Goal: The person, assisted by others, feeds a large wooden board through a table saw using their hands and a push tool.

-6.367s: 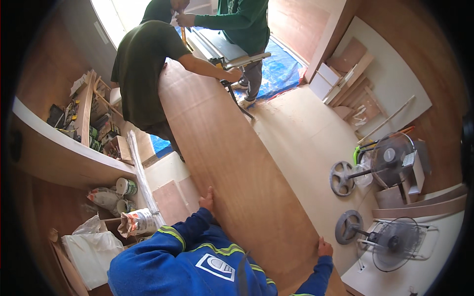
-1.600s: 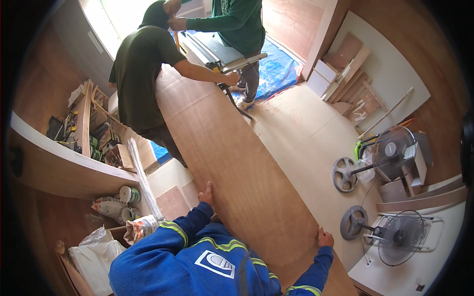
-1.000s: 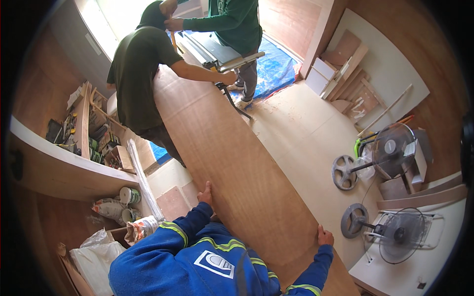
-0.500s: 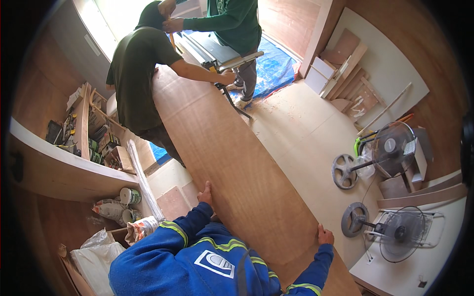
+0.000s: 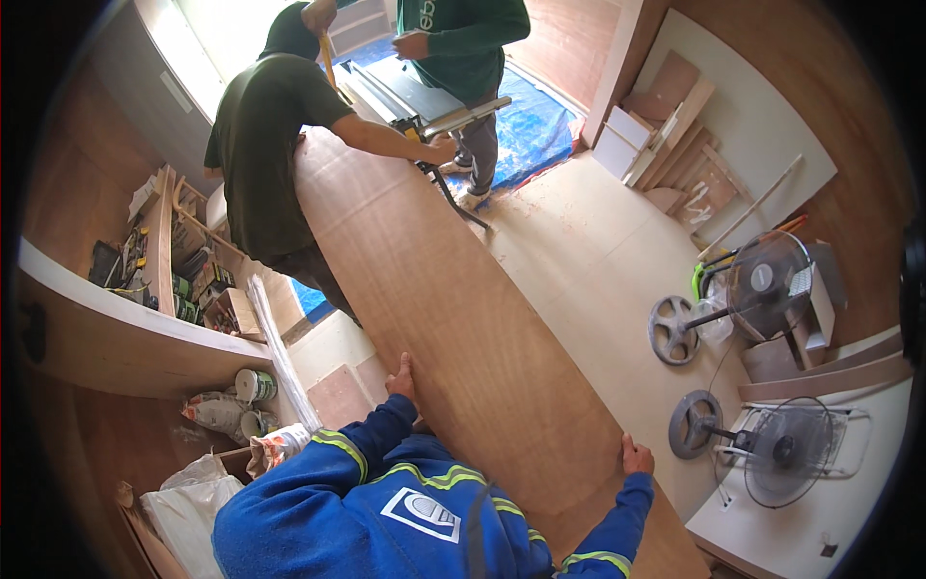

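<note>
A long sheet of brown plywood stretches from my body toward the far workbench. My left hand grips its left edge, thumb on top and the other fingers hidden below. On the right edge, my right hand holds the sheet the same way. At the far end a co-worker in a dark shirt leans beside the plywood, one arm stretched across it to a table saw. Behind the saw stands another co-worker in a green top, one hand raised near a yellow strip, perhaps a ruler.
Two pedestal fans stand at the right near leaning boards and wood offcuts. Blue sheeting covers the floor by the saw. At left are a shelf of tools, buckets and sacks.
The green-topped co-worker's hand has drawn back from the yellow strip, and that person has shifted slightly to the right. My hands and the plywood are almost unmoved.
</note>
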A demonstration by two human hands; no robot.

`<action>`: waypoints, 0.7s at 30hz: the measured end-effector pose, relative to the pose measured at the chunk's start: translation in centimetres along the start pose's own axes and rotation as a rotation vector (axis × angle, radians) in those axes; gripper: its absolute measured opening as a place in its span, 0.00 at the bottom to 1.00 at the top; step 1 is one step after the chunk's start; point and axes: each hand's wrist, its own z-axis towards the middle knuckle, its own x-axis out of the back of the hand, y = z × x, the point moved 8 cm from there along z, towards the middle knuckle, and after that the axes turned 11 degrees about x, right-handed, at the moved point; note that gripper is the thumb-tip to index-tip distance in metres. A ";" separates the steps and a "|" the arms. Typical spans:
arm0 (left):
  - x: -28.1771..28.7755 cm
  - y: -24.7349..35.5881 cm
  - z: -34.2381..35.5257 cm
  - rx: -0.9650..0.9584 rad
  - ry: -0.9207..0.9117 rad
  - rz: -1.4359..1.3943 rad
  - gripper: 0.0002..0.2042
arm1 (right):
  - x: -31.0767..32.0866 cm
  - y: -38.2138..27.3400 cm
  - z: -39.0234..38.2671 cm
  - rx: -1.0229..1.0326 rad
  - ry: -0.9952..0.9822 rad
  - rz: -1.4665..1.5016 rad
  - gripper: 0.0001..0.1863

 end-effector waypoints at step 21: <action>1.2 -0.9 3.0 -0.026 0.054 0.074 0.34 | -0.7 0.1 0.3 -0.036 -0.093 0.003 0.44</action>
